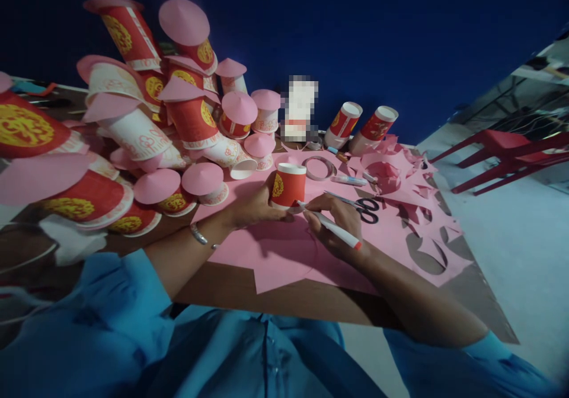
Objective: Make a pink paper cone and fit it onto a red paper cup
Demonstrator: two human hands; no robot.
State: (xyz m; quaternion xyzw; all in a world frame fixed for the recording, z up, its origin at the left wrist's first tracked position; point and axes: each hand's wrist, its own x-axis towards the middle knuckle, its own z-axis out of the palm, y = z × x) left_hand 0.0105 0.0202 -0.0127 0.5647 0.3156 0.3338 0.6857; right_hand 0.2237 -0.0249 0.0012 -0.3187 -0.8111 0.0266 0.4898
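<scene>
Pink paper cones (pixel 184 22) cap many of the red and white cups piled at the left (pixel 191 119). Next, the left hand (pixel 255 204) grips the left side of a red cup (pixel 291 186), which is roughly upright, white end up, between the two hands. A white marker (pixel 334 230) slants from the cup's lower right side down rightward, tip at the wall; whether it touches, I cannot tell. The right hand (pixel 340 217) pinches the marker, apart from the cup, so the left is nearer. Beyond lie scissors (pixel 368 210) and pink scraps (pixel 391 176).
</scene>
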